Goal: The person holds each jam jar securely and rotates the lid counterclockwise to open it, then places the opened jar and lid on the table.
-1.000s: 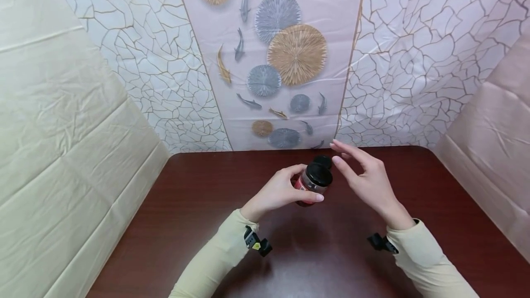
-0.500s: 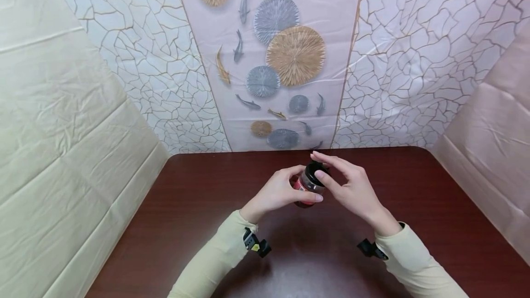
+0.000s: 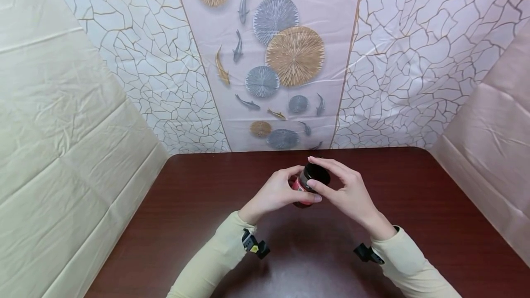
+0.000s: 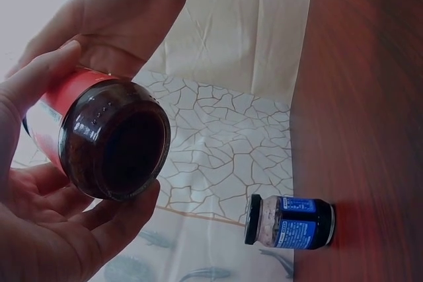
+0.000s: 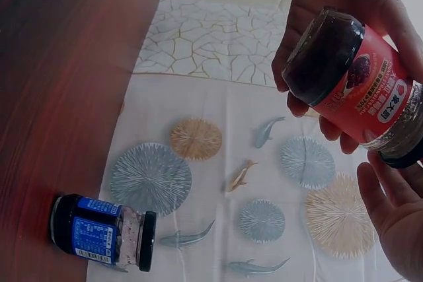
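Note:
My left hand [image 3: 273, 193] grips a glass jar [image 3: 299, 188] with a red label and dark contents, fingers on the far side and thumb across the near side. Tilted in the air, the jar turns its dark base [image 4: 132, 146] toward the left wrist camera. On its black lid [image 3: 318, 174] my right hand [image 3: 354, 190] has thumb and fingers curled round opposite sides. In the right wrist view, the red label [image 5: 370, 90] faces the camera and the lid [image 5: 406, 155] is partly seen beside the fingers.
A second jar with a blue label [image 4: 296, 224] and black lid stands upright on the dark red-brown table [image 3: 198, 215]; the head view has it hidden behind the hands and held jar. Patterned cloth [image 3: 285, 82] hangs behind the table, pale cloth [image 3: 74, 151] at the left.
My right hand has moved left and down from beside the jar onto its black lid, closing its fingers round it. My left hand has stayed nearly still, holding the jar.

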`<state>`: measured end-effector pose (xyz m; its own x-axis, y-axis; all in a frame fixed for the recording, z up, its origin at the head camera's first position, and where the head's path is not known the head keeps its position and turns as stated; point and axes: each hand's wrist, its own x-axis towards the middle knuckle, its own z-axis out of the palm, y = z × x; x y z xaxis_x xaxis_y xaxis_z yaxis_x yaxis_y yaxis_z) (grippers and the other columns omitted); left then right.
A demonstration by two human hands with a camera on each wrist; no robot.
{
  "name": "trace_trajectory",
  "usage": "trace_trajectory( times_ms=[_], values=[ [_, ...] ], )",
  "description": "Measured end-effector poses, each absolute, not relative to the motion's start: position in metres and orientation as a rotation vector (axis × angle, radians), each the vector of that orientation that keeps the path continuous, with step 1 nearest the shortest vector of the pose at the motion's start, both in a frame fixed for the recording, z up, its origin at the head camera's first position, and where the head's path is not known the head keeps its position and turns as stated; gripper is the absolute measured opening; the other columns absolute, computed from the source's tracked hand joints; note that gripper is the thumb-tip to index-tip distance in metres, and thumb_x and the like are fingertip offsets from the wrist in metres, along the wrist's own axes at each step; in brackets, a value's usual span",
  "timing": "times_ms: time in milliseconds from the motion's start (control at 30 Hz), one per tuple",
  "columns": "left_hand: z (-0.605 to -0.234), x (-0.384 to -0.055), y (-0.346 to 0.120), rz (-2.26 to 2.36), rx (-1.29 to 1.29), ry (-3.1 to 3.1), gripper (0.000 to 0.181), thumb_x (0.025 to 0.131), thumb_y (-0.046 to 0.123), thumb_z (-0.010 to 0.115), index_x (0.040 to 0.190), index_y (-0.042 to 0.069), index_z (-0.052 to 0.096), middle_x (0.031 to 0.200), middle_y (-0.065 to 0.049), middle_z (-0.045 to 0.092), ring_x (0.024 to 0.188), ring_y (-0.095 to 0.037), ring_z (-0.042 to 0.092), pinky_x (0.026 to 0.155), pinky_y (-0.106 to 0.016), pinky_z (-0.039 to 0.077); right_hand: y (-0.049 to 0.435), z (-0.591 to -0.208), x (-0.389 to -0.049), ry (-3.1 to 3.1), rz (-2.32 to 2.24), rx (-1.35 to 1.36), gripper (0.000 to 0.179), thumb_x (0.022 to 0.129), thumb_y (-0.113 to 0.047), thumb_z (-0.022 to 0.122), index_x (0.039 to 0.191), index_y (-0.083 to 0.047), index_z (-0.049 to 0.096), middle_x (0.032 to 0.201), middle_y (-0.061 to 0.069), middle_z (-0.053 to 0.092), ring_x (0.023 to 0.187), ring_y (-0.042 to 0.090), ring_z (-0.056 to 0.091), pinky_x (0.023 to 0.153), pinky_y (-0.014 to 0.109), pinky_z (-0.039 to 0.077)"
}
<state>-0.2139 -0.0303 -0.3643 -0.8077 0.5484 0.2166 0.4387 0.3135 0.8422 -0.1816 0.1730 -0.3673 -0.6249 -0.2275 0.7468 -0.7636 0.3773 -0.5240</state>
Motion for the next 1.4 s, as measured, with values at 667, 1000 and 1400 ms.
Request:
trace_trajectory(
  times_ms=[667, 1000, 1400],
  values=[
    [-0.366, -0.213, -0.033, 1.489, 0.977, 2.43, 0.05, 0.074, 0.041, 0.089, 0.117, 0.029, 0.068, 0.07, 0.004, 0.06, 0.064, -0.01, 0.055, 0.057, -0.026, 0.047, 0.179, -0.374, -0.18, -2.201, 1.309, 0.772, 0.057, 0.078, -0.006, 0.087, 0.131, -0.016, 0.068, 0.128, 0.001, 0.067, 0.121, 0.005, 0.058, 0.098, 0.018, 0.043],
    [-0.369, -0.213, -0.037, 1.491, 0.973, 2.375, 0.047, 0.072, 0.041, 0.09, 0.113, 0.035, 0.069, 0.076, 0.004, 0.066, 0.068, -0.011, 0.059, 0.059, -0.027, 0.05, 0.178, -0.373, -0.177, -2.196, 1.502, 0.803, 0.056, 0.078, -0.005, 0.087, 0.13, -0.013, 0.069, 0.127, 0.001, 0.069, 0.118, 0.008, 0.061, 0.09, 0.02, 0.049],
    [-0.373, -0.213, -0.042, 1.55, 0.966, 2.157, 0.043, 0.073, 0.035, 0.091, 0.111, 0.031, 0.071, 0.093, -0.001, 0.073, 0.081, -0.016, 0.065, 0.068, -0.03, 0.053, 0.177, -0.372, -0.176, -2.083, 1.82, 1.012, 0.055, 0.078, 0.01, 0.081, 0.13, 0.003, 0.065, 0.131, 0.014, 0.065, 0.13, 0.021, 0.054, 0.099, 0.027, 0.048]
  ],
)
